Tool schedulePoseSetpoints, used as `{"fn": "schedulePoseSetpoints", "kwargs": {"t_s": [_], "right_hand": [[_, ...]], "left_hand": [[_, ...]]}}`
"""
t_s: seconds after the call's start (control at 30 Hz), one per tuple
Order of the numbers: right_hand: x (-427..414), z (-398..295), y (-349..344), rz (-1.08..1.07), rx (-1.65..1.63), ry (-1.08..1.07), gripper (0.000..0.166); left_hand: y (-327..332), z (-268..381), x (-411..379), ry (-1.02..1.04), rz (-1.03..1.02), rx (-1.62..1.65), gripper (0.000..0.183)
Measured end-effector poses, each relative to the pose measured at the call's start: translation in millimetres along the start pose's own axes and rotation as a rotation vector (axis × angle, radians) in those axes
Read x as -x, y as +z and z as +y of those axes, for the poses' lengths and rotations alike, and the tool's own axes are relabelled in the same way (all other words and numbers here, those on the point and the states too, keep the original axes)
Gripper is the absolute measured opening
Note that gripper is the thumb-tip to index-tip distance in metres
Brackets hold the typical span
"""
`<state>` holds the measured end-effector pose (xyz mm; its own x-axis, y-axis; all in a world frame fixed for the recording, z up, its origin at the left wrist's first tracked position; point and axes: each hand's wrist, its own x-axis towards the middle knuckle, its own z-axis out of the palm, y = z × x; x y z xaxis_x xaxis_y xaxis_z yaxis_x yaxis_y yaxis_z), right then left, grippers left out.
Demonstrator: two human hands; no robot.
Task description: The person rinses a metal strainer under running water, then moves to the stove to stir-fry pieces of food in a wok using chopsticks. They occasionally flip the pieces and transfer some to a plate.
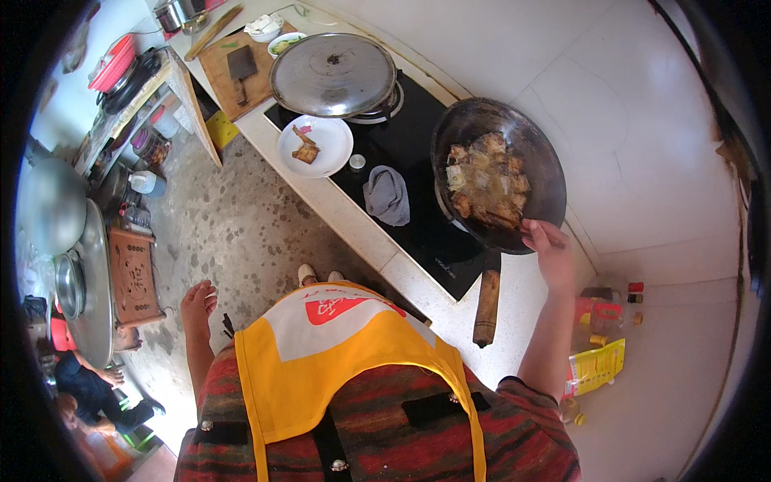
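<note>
A dark wok [542, 156] with a wooden handle [486, 307] stands on the right side of the black gas hob [421, 241]. Browned pieces of food [488, 175] lie in it, seemingly in oil. My right hand [548, 241] is at the wok's near right rim, its fingers closed on thin dark chopsticks that reach down to the food. Away from the hob, my left hand [199, 301] hangs over the floor with its fingers loosely curled and nothing in them. A white plate [337, 144] with a few browned pieces [306, 150] sits on the hob's left edge.
A grey cloth [387, 196] lies on the hob. A domed metal lid [334, 78] covers the other burner. Behind are a cleaver [242, 63] on a wooden board [217, 57] and bowls of food [264, 29]. Bottles [605, 319] stand right of the wok. Another person [90, 385] is at lower left.
</note>
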<state>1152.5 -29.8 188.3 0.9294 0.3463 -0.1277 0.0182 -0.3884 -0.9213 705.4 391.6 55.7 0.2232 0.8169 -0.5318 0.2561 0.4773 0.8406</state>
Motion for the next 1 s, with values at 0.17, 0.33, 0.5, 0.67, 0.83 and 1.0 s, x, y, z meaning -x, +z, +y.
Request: {"fn": "schedulePoseSetpoints", "kwargs": {"t_s": [0.17, 0.33, 0.5, 0.67, 0.83, 1.0], "right_hand": [[-7.4, -0.4, -5.8, 0.041, -0.066, 0.006, 0.03], [-12.0, -5.6, -15.2, 0.037, -0.043, 0.025, 0.031], [-16.5, -11.8, -24.1, -0.042, 0.0, 0.032, 0.029], [-13.1, -15.8, -28.2, -0.093, 0.037, 0.042, 0.027], [-0.2, -22.5, -38.2, -0.057, -0.002, 0.02, 0.026], [11.7, -38.8, -53.7, 0.01, 0.017, -0.021, 0.029]], "left_hand": [[13.3, 12.1, 0.1, 0.024, -0.018, -0.029, 0.021], [29.4, 21.8, -4.1, 0.022, -0.056, -0.037, 0.021], [39.8, 30.2, -10.2, 0.035, -0.08, -0.059, 0.021], [47.7, 34.4, -10.0, 0.041, -0.097, -0.071, 0.022], [51.6, 38.1, -11.0, 0.04, -0.09, -0.103, 0.023], [47.3, 43.5, -10.0, 0.083, -0.107, -0.118, 0.022]]}}
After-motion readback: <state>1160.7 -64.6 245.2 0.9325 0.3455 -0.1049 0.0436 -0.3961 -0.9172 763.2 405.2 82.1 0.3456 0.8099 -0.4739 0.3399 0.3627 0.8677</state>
